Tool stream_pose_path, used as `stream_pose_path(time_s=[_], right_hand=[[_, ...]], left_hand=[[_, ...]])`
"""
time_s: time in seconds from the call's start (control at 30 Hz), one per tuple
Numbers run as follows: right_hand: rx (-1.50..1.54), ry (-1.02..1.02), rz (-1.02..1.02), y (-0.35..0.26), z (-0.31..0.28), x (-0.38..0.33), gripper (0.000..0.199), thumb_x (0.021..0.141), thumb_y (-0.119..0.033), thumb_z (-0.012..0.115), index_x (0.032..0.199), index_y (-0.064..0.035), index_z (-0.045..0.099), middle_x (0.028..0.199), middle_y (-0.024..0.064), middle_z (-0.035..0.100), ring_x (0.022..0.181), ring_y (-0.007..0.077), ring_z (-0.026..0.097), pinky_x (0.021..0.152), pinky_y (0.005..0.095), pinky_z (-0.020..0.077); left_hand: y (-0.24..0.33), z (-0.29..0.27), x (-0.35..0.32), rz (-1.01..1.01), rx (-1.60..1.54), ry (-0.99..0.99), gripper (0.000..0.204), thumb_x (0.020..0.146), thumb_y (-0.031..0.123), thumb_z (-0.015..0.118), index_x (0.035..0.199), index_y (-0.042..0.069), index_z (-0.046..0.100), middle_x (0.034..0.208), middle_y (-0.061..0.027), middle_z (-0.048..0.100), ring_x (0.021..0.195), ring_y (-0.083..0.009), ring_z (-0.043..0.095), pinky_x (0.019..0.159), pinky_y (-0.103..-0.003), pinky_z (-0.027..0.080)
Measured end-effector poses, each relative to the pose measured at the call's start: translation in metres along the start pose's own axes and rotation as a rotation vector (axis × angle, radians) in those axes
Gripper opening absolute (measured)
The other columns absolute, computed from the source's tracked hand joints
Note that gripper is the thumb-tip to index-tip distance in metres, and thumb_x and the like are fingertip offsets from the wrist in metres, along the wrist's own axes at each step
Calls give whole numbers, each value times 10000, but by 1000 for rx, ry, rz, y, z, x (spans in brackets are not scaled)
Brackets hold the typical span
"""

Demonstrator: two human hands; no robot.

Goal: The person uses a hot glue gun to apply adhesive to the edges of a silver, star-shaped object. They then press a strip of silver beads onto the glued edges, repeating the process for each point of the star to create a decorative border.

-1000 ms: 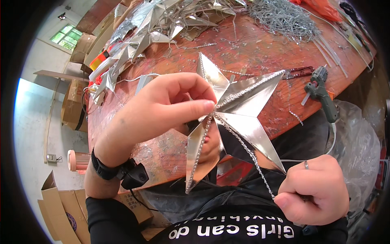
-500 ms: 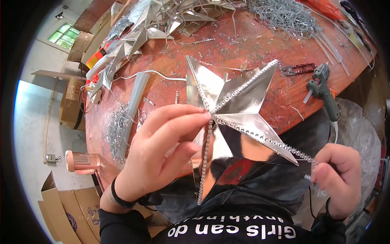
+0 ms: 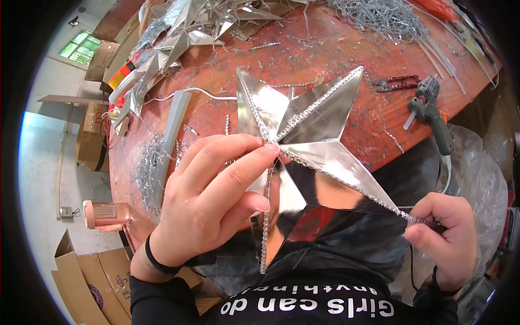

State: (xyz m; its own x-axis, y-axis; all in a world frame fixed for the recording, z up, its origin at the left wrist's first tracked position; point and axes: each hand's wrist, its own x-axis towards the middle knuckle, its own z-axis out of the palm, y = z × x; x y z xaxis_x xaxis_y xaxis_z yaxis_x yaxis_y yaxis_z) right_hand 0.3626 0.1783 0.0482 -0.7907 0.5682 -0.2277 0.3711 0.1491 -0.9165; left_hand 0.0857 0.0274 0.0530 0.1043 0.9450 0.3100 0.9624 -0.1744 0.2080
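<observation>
A shiny silver star (image 3: 313, 111) is tilted between my hands at the table's near edge. Beaded silver trim (image 3: 320, 104) runs along several of its ridges from the centre. My left hand (image 3: 216, 181) presses index and middle fingertips on the trim at the star's centre; its thumb stands apart, curled beneath. My right hand (image 3: 447, 233) pinches the loose end of a trim strip (image 3: 414, 218) just past the lower right tip. That strip lies along the lower right ridge, drawn out toward my right fingers. Part of the star's left side is hidden behind my left hand.
On the red table (image 3: 346, 49) lie a glue gun (image 3: 431, 114), dark red pliers (image 3: 398, 83), clear glue sticks (image 3: 174, 127) and tinsel-like silver strands (image 3: 379, 19). More silver stars (image 3: 203, 32) are heaped at the back left. A pinkish cup (image 3: 108, 214) stands at the left edge.
The star and my left hand have shifted slightly left and up. My right hand has drawn the trim strip down against the ridge, closer to the lower right tip.
</observation>
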Motion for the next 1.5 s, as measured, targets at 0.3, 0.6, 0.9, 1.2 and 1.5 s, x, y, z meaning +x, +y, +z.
stream_pose_path(time_s=[0.3, 0.6, 0.9, 1.2, 1.5], right_hand=[[-77, 7, -63, 10, 0, 2, 181, 775, -96, 718, 679, 4, 601, 544, 45, 548, 448, 125, 473, 438, 256, 337], [-54, -35, -162, 18, 3, 3, 215, 829, -106, 655, 650, -4, 594, 531, 57, 537, 458, 150, 491, 458, 283, 362], [53, -73, -57, 21, 7, 8, 294, 873, -106, 576, 599, 1, 569, 484, 39, 490, 440, 122, 445, 451, 275, 327], [112, -107, -20, 24, 7, 11, 342, 894, -127, 549, 580, 6, 530, 474, 25, 435, 438, 96, 374, 443, 274, 293], [87, -164, -8, 27, 6, 15, 205, 849, -111, 517, 707, 19, 586, 608, 62, 534, 590, 122, 499, 563, 284, 388]], left_hand=[[4, 3, 2, 25, 85, 17, 488, 947, 422, 448, 1119, -8, 602, 1071, -171, 590, 950, -308, 589, 820, -381, 470], [5, 6, 2, 28, 106, 26, 443, 952, 379, 467, 1121, -10, 596, 1064, -171, 592, 939, -301, 594, 799, -370, 482], [7, 8, 2, 30, 134, 51, 391, 934, 332, 522, 1114, -7, 597, 1062, -164, 596, 929, -297, 597, 787, -359, 484], [9, 9, 2, 19, 143, 51, 379, 933, 323, 529, 1125, 4, 594, 1071, -158, 594, 941, -292, 591, 797, -361, 478], [10, 9, 2, 14, 146, 50, 368, 926, 313, 543, 1125, 8, 595, 1072, -156, 594, 939, -294, 590, 802, -365, 474]])
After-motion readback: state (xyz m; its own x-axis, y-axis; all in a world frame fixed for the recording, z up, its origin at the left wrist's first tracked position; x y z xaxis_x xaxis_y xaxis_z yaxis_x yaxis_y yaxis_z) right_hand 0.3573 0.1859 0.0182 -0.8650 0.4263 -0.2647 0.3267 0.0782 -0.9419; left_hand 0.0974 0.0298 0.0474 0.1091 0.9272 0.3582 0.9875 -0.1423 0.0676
